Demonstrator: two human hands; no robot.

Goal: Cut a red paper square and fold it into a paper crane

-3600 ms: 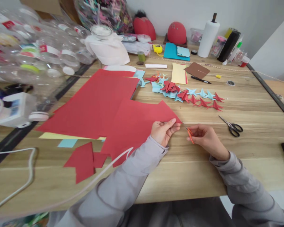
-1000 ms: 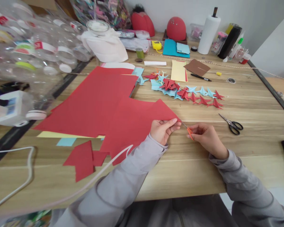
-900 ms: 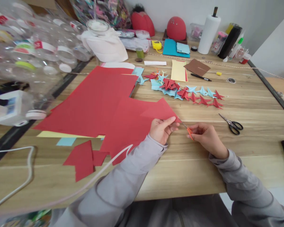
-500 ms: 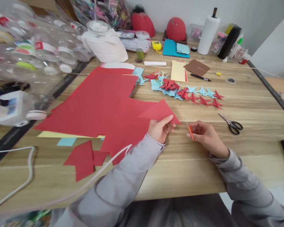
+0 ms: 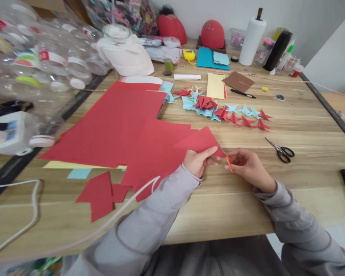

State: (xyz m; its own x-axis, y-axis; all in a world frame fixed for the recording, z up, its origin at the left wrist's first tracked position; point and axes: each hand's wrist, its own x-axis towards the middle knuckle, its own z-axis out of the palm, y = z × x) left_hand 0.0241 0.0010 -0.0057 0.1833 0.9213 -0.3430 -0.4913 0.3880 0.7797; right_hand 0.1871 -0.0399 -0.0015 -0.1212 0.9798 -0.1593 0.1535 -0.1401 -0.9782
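This person's left hand (image 5: 199,159) is pinching a pointed red paper piece (image 5: 201,138) over large red paper sheets (image 5: 112,122). The right hand (image 5: 246,166) is gripping orange-handled metal scissors (image 5: 229,162), blades touching that piece's right edge.

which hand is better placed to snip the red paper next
Probably the right hand: it holds the orange scissors, blades at the red paper's edge, while the left hand pinches that paper.
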